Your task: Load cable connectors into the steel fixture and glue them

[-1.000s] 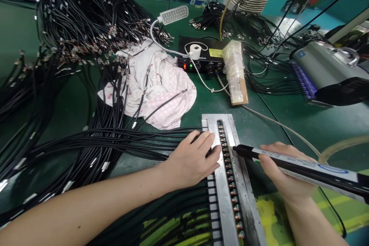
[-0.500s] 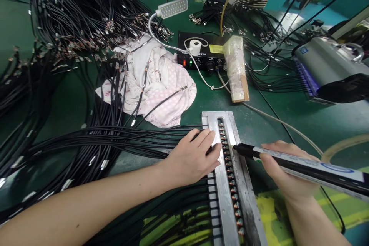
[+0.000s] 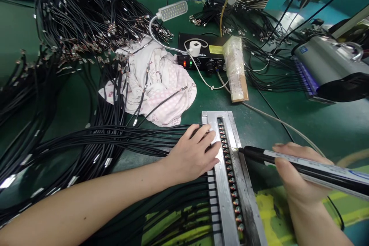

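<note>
The hands [image 3: 191,155] and forearms [image 3: 314,223] are bare, small spots [image 3: 85,218] dotting the left forearm [image 3: 115,194].

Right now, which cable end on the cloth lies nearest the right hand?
The rightmost cable end, on the pink dotted part of the cloth; the others lie farther left.

A crumpled pink and white cloth [image 3: 168,82] lies near a bendy silver lamp [image 3: 173,10]. A long block in clear wrap [image 3: 235,65] sits left of a rounded grey machine [image 3: 328,63].
</note>
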Action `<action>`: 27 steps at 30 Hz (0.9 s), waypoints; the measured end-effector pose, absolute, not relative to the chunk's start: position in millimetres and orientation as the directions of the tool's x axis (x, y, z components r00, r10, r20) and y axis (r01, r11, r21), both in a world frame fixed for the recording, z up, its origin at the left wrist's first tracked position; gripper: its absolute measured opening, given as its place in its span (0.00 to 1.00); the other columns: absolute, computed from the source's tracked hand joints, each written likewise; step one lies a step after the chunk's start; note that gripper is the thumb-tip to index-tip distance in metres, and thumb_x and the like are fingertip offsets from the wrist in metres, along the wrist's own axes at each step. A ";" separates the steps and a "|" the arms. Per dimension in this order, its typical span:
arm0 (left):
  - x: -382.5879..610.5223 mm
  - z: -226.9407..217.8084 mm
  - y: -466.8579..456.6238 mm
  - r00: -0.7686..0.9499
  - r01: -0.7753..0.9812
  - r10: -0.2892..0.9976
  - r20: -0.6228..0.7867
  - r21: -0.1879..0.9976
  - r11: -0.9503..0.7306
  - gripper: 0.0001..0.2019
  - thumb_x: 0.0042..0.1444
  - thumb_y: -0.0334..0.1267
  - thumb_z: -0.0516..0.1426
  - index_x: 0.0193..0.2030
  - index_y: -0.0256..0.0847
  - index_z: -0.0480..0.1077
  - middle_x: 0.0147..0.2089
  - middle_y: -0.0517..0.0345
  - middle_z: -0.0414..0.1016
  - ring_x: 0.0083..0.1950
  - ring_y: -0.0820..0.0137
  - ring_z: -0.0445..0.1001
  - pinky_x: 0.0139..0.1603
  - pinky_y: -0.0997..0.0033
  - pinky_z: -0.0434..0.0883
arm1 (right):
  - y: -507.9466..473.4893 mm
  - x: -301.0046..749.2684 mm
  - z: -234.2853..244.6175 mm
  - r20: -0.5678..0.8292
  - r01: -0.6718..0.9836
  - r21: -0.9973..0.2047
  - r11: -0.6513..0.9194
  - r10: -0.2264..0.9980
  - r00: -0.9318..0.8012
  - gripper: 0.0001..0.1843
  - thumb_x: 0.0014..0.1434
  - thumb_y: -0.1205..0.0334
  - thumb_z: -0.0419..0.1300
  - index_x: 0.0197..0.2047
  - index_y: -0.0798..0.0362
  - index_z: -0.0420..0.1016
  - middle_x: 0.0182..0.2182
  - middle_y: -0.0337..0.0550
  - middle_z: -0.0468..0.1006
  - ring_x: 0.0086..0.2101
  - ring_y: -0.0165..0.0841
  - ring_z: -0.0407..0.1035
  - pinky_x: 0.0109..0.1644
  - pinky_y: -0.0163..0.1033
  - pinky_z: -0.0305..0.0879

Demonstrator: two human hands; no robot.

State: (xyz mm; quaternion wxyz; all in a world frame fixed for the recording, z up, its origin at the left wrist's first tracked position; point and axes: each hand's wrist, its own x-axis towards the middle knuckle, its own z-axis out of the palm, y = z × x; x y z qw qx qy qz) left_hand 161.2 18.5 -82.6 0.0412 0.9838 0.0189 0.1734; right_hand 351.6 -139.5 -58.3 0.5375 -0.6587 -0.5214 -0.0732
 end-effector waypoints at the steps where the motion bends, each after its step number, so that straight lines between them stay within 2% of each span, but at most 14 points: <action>1: 161.0 -82.2 18.5 0.936 0.020 0.049 0.350 0.084 -0.996 0.15 0.62 0.42 0.48 0.49 0.35 0.66 0.50 0.45 0.67 0.56 0.55 0.60 0.53 0.52 0.59 | -140.5 351.5 -58.0 0.672 0.764 -0.628 0.147 0.598 0.437 0.10 0.46 0.67 0.65 0.35 0.47 0.77 0.26 0.36 0.78 0.25 0.32 0.71 0.29 0.39 0.69; 5: 160.1 -83.3 18.0 0.932 -0.022 -0.004 0.364 0.047 -0.999 0.13 0.63 0.37 0.47 0.49 0.35 0.66 0.45 0.48 0.70 0.52 0.60 0.63 0.51 0.55 0.59 | -140.4 349.2 -56.8 0.643 0.796 -0.599 0.089 0.646 0.412 0.10 0.44 0.67 0.66 0.33 0.47 0.77 0.25 0.36 0.78 0.24 0.33 0.71 0.28 0.39 0.70; 9: 159.6 -87.2 18.6 0.924 -0.062 -0.042 0.380 0.041 -0.997 0.11 0.61 0.33 0.49 0.49 0.38 0.66 0.43 0.49 0.70 0.51 0.60 0.65 0.48 0.58 0.61 | -136.4 346.6 -57.3 0.624 0.823 -0.568 0.032 0.669 0.405 0.07 0.45 0.65 0.65 0.31 0.47 0.76 0.24 0.37 0.78 0.23 0.34 0.71 0.28 0.40 0.71; 14: 160.4 -88.0 20.3 0.919 -0.048 -0.011 0.395 0.084 -0.995 0.11 0.61 0.34 0.50 0.48 0.39 0.67 0.43 0.48 0.69 0.51 0.59 0.65 0.47 0.58 0.62 | -133.2 345.1 -58.3 0.596 0.823 -0.568 -0.010 0.685 0.419 0.06 0.46 0.62 0.65 0.30 0.48 0.75 0.24 0.38 0.78 0.22 0.35 0.71 0.26 0.41 0.70; 27: 160.6 -87.0 20.6 0.928 -0.035 0.013 0.371 0.124 -0.992 0.11 0.61 0.34 0.49 0.48 0.40 0.67 0.43 0.49 0.69 0.52 0.58 0.64 0.47 0.57 0.61 | -138.7 346.5 -62.5 0.583 0.816 -0.578 0.002 0.701 0.411 0.10 0.45 0.67 0.66 0.32 0.47 0.76 0.26 0.36 0.78 0.25 0.34 0.71 0.31 0.41 0.70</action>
